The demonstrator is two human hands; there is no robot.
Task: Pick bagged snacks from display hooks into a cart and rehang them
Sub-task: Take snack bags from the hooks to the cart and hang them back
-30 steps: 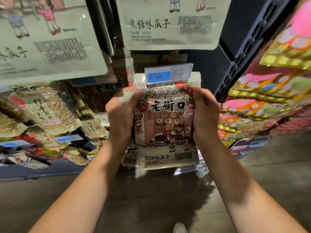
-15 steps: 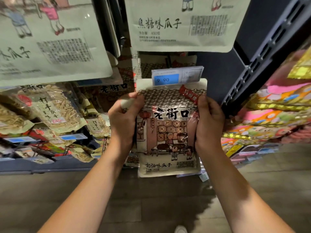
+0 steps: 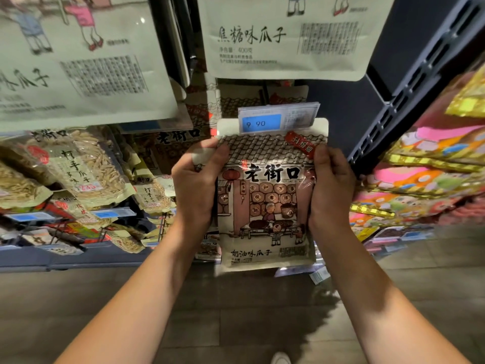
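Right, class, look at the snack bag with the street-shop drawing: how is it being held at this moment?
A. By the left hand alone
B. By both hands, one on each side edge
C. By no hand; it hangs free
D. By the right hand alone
B: the left hand grips the left edge of the snack bag and the right hand grips its right edge.

Shop aisle: snack bags [image 3: 86, 169] hanging in rows left of blue price tag [image 3: 262, 124] reading 9.90; dark slotted shelving upright [image 3: 409, 95] standing right of it.
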